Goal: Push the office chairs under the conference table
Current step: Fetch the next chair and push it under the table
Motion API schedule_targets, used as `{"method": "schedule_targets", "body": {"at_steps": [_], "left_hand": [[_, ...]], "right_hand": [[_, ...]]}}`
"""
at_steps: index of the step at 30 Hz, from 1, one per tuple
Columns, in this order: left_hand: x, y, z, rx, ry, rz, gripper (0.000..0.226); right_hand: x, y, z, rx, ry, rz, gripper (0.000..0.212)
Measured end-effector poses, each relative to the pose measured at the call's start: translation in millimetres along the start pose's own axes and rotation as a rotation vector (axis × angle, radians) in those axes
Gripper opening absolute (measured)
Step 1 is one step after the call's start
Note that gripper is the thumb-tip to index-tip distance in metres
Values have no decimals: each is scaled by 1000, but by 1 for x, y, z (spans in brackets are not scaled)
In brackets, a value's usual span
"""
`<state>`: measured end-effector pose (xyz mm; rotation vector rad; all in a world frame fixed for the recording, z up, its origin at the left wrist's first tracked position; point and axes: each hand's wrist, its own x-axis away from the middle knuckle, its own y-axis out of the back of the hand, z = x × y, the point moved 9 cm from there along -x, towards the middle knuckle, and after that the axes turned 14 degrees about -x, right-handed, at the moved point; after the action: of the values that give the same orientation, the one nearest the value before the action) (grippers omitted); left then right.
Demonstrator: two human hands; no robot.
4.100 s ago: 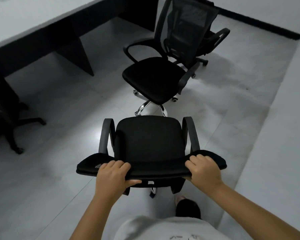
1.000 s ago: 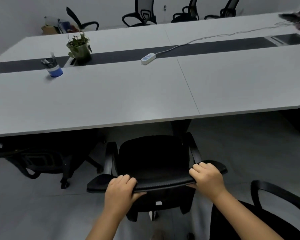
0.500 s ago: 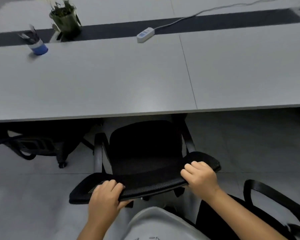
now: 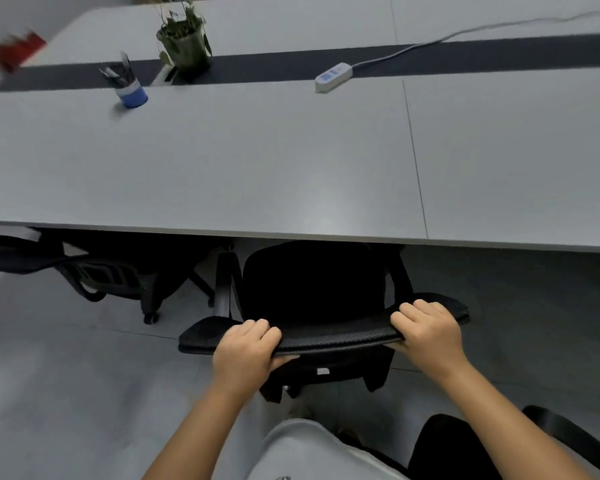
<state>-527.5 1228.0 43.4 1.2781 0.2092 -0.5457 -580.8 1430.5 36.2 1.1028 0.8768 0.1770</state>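
Chair [image 4: 312,282] now further in than half second ago: seat front already under counter [image 4: 257,174] edge. Your left hand [image 4: 246,351] and right hand [image 4: 426,332] both clamped on backrest top. Push not finished; armrests look close to edge.

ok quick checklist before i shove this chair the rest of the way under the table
1. Left hand gripping the backrest top: ok.
2. Right hand gripping it too: ok.
3. Seat front already under the table edge: ok.
4. Armrests clear the tabletop: cannot tell.
5. Gap to the neighbouring chair on the left: ok.
6. Floor under the table free for the wheels: cannot tell, too dark.
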Motion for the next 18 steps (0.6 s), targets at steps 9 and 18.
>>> {"method": "schedule_targets", "body": {"at_steps": [9,18], "left_hand": [[-38,-36,48,33,-122,-60,46],[-97,-78,76,65,-93,-79,47]], "right_hand": [[-40,-41,-2,46,-131,56,43],[-104,-58,-33,85,-170,120,41]]}}
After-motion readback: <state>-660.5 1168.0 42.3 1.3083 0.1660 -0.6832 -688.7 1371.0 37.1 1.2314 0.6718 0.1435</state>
